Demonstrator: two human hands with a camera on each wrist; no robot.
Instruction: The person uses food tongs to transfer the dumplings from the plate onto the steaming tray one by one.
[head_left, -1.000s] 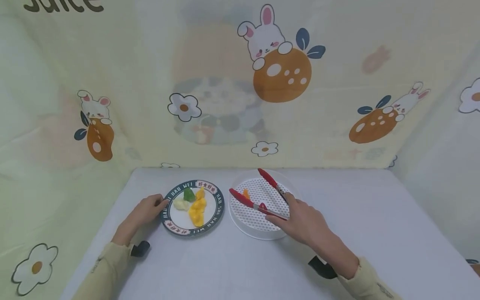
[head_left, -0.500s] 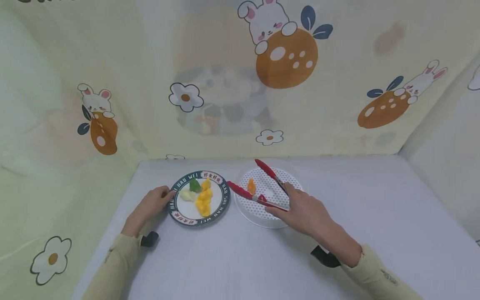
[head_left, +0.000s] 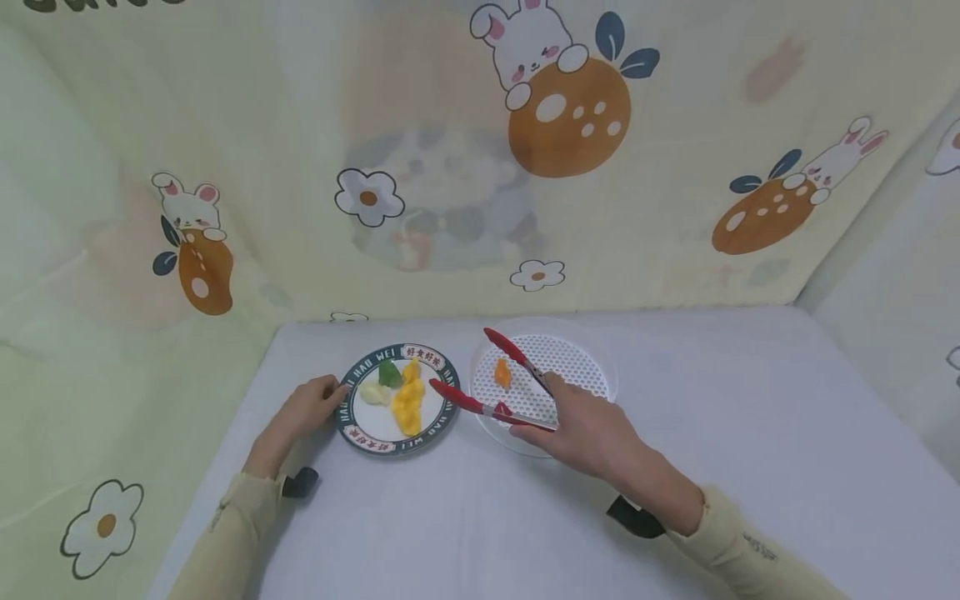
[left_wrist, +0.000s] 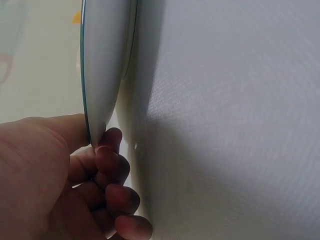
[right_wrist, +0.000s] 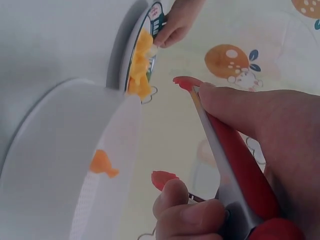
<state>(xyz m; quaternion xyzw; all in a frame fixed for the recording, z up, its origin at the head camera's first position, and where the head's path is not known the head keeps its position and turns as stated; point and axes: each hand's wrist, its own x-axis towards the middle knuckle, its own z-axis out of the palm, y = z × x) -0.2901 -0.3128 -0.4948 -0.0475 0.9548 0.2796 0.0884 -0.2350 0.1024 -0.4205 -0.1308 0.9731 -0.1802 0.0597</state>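
Note:
My left hand pinches the left rim of a round plate with a dark green lettered border; the left wrist view shows thumb above and fingers below. On the plate lie yellow pieces, a green piece and a pale piece. My right hand grips red-tipped tongs, their arms spread with nothing between the tips. One tip overlaps the plate's right rim; the other is above the white perforated basket. In that basket lie an orange piece and a red piece, partly hidden by the tongs.
Plate and basket stand side by side on a white-covered table. A patterned curtain with rabbits and flowers hangs behind the table's back edge and along the sides.
The tongs in my right hand have moved left, from over the basket toward the plate, leaving the orange piece uncovered. My left hand stays on the plate's rim. The head view has tilted slightly downward.

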